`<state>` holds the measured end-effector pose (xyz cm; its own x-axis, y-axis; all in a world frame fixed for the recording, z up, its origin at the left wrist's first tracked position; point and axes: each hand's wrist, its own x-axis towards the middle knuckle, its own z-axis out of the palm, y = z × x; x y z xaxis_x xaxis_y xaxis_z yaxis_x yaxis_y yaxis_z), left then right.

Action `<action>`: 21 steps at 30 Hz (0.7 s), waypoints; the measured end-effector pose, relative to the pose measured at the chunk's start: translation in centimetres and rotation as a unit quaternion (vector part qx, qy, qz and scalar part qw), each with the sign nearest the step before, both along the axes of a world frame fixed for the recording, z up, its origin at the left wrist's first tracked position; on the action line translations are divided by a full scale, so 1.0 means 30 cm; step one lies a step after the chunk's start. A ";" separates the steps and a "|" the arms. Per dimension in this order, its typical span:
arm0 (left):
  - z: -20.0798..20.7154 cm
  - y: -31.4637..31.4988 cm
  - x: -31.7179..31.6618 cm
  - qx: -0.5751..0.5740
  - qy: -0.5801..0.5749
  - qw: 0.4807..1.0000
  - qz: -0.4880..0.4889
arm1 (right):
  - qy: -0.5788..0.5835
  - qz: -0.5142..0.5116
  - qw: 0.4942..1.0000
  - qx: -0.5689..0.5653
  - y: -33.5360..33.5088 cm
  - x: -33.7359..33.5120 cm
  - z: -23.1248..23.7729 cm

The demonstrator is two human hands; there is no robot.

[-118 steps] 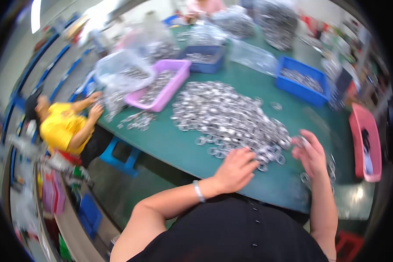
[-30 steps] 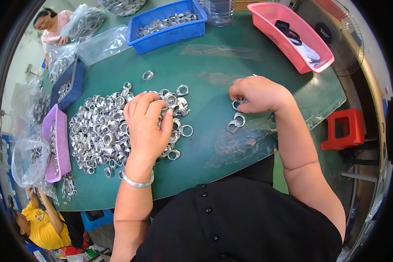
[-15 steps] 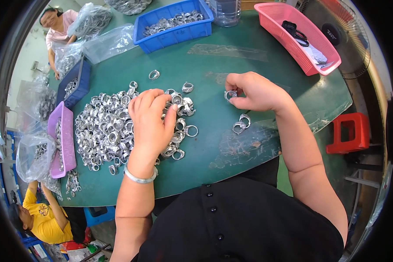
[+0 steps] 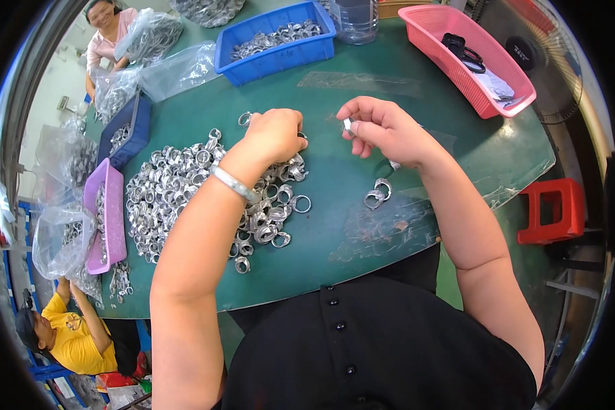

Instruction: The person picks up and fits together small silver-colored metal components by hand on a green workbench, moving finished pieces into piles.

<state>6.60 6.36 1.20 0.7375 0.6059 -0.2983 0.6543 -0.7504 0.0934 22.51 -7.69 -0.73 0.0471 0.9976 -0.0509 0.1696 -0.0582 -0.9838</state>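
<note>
A large heap of silver-coloured metal rings [image 4: 167, 198] covers the left-centre of the green table [image 4: 328, 253]. My left hand [image 4: 275, 135] reaches over the far right edge of the heap, its fingers curled down and closed on a ring [image 4: 302, 136] that shows only in part. Between the thumb and fingertips of my right hand [image 4: 383, 130], another ring [image 4: 348, 126] is pinched above the table. Below that hand lie a pair of rings [image 4: 378, 194], and one more ring [image 4: 394, 165] sits partly hidden under the wrist. A lone ring [image 4: 244, 119] rests just beyond my left hand.
Far back stands a blue bin [image 4: 273, 58] of rings beside a clear plastic jar [image 4: 354, 24]. Right of them is a pink basket [image 4: 451, 75]. A dark blue bin [image 4: 135, 126] and a purple basket [image 4: 116, 225] line the left edge. Two people work beyond. A red stool [image 4: 553, 212] stands right.
My left hand has moved away from me and right, from the heap's middle to its far edge, and its fingers have curled. My right hand has risen slightly, turning the ring it holds.
</note>
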 end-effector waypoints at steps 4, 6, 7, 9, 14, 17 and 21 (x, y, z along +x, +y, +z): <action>-0.001 0.032 -0.013 -0.179 -0.131 0.974 0.046 | 0.245 -0.023 0.969 -0.008 0.003 -0.003 -0.005; 0.021 0.032 -0.037 -0.442 -0.304 0.829 0.154 | 0.315 -0.019 0.949 0.001 0.003 -0.008 -0.003; 0.024 0.013 -0.045 -0.443 -0.302 0.831 0.152 | 0.350 -0.014 0.936 0.010 0.001 -0.008 -0.005; 0.025 -0.027 -0.066 -0.605 -0.444 0.635 0.183 | 0.385 -0.011 0.923 0.023 -0.006 -0.006 -0.008; -0.021 -0.139 -0.114 -0.662 -0.523 0.496 0.205 | 0.280 0.022 0.959 0.044 -0.023 -0.045 -0.005; -0.032 -0.187 -0.123 -0.666 -0.552 0.453 0.217 | 0.243 0.026 0.968 0.057 -0.027 -0.068 -0.001; -0.068 -0.204 -0.139 -0.703 -0.545 0.410 0.199 | 0.176 0.004 0.981 0.075 -0.027 -0.083 -0.009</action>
